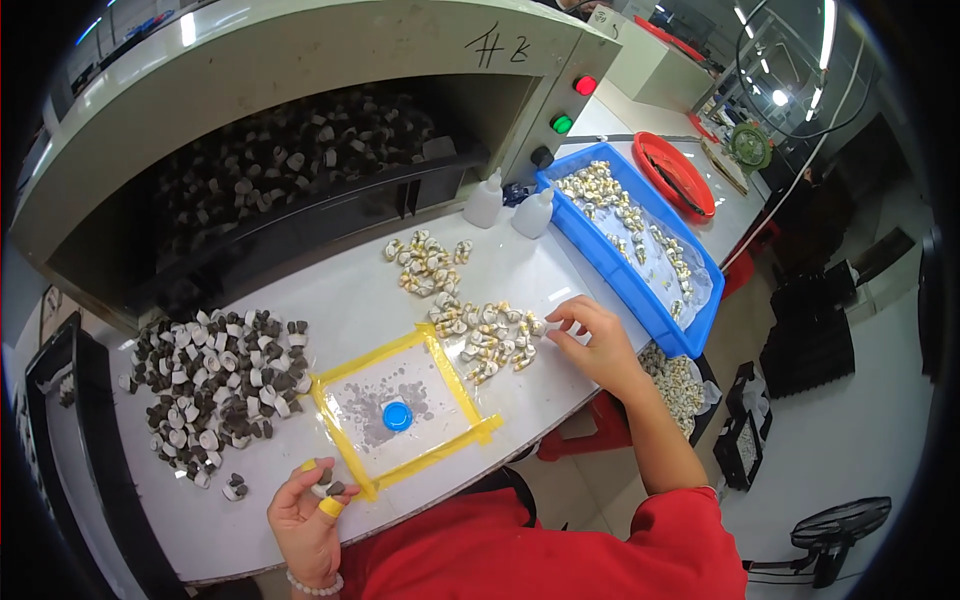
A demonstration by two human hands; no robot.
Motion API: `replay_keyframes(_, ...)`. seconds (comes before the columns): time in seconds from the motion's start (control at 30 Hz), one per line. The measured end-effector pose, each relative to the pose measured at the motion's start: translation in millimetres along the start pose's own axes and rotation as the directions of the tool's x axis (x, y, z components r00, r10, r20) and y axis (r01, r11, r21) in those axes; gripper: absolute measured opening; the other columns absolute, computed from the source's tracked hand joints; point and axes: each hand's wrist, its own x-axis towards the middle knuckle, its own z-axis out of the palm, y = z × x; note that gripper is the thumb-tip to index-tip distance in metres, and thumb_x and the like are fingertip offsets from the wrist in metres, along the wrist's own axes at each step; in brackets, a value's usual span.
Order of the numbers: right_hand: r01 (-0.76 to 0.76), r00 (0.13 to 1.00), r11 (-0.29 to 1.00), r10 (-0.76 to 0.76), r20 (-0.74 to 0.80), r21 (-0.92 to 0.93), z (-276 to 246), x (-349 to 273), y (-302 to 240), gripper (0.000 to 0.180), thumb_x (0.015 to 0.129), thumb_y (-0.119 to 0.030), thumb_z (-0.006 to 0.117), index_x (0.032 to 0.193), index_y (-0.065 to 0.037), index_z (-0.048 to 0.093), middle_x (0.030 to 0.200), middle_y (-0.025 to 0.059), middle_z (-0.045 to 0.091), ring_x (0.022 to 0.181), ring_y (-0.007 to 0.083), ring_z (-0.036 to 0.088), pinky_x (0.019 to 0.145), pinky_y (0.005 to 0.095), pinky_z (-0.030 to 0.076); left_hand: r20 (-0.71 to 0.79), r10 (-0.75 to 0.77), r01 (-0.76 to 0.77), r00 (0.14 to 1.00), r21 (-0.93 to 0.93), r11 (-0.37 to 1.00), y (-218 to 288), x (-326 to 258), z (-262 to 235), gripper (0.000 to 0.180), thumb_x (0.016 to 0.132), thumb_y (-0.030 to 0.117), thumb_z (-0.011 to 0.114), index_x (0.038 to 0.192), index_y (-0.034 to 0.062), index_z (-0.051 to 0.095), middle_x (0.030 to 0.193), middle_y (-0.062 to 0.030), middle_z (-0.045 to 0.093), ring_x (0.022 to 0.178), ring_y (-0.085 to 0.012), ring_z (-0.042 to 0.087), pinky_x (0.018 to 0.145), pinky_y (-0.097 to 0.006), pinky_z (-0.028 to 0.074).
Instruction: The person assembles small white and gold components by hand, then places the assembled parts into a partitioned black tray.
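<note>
My left hand (308, 520), with yellow wraps on two fingertips, pinches a small dark grey and white piece (328, 487) at the near left corner of a yellow-taped rectangle (440, 462). Inside the rectangle, a round blue cap-like thing (397, 416) sits among grey wet-looking spots. At the right edge of a group of small white and gold pieces (497, 335) is my right hand (598, 345). Its thumb and index finger are slightly apart, close to the outermost piece; I see nothing held between them.
A heap of grey and white pieces (215, 385) covers the table's left side. Behind stands a machine (520, 130) with a filled dark opening. Two white squeeze bottles (484, 203) stand beside a blue tray (700, 335) of gold-white pieces. A black tray (95, 430) lies far left.
</note>
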Motion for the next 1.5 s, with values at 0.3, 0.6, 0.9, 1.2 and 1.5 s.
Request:
replay_keyframes(0.3,-0.187,0.982,0.974,0.184,0.039,0.131,13.8,12.3,19.3,0.027,0.081,0.0,0.062,0.108,-0.003,0.059,0.079,-0.0012,0.052,0.07,0.0069,0.049,0.062,0.022,0.043,0.219,-0.121,0.135,0.968,-0.048,0.99,-5.8,9.7,13.5,0.033,0.08,-0.016,0.058,0.111,-0.0079,0.053,0.11,-0.0209,0.059,0.101,-0.0271,0.062,0.088,-0.036,0.053)
replay_keyframes(0.6,-0.119,0.973,0.826,-0.012,0.23,0.55,40.0,-8.6,-49.0,0.036,0.086,0.001,0.057,0.122,-0.001,0.056,0.088,0.0015,0.054,0.08,0.0109,0.054,0.073,0.0238,0.045,0.226,-0.062,0.068,0.972,-0.021,0.997,-4.2,3.1,9.1,0.038,0.08,-0.014,0.061,0.116,-0.0069,0.053,0.107,-0.0128,0.057,0.099,-0.0179,0.059,0.087,-0.029,0.051)
replay_keyframes(0.9,0.337,0.866,0.94,-0.33,0.377,0.048,55.1,-6.6,-84.8,0.034,0.079,-0.001,0.061,0.113,-0.005,0.06,0.089,0.0127,0.056,0.079,0.0283,0.059,0.068,0.0353,0.049,0.258,-0.016,0.01,0.966,0.022,1.0,-2.2,5.8,10.2,0.038,0.083,-0.01,0.06,0.121,-0.0042,0.054,0.105,-0.0057,0.048,0.101,-0.0162,0.055,0.089,-0.028,0.046)
replay_keyframes(1.2,0.103,0.912,0.911,-0.247,0.327,0.398,63.3,-8.5,-76.8,0.023,0.077,-0.001,0.067,0.1,-0.003,0.065,0.093,0.0113,0.058,0.079,0.0242,0.059,0.068,0.0325,0.05,0.283,-0.031,0.003,0.959,0.099,0.995,-3.3,4.3,13.4,0.04,0.086,-0.009,0.056,0.125,-0.0036,0.051,0.115,-0.0075,0.042,0.105,-0.0224,0.059,0.092,-0.032,0.048)
replay_keyframes(1.5,0.423,0.881,0.896,-0.441,0.173,0.133,70.8,-5.5,-61.6,0.021,0.07,-0.01,0.076,0.088,-0.004,0.067,0.081,0.006,0.06,0.073,0.0239,0.059,0.064,0.0325,0.049,0.226,-0.107,0.129,0.968,-0.082,0.988,-2.6,6.0,22.6,0.033,0.089,-0.005,0.055,0.121,-0.0034,0.047,0.114,-0.0184,0.059,0.098,-0.0241,0.062,0.089,-0.035,0.05)
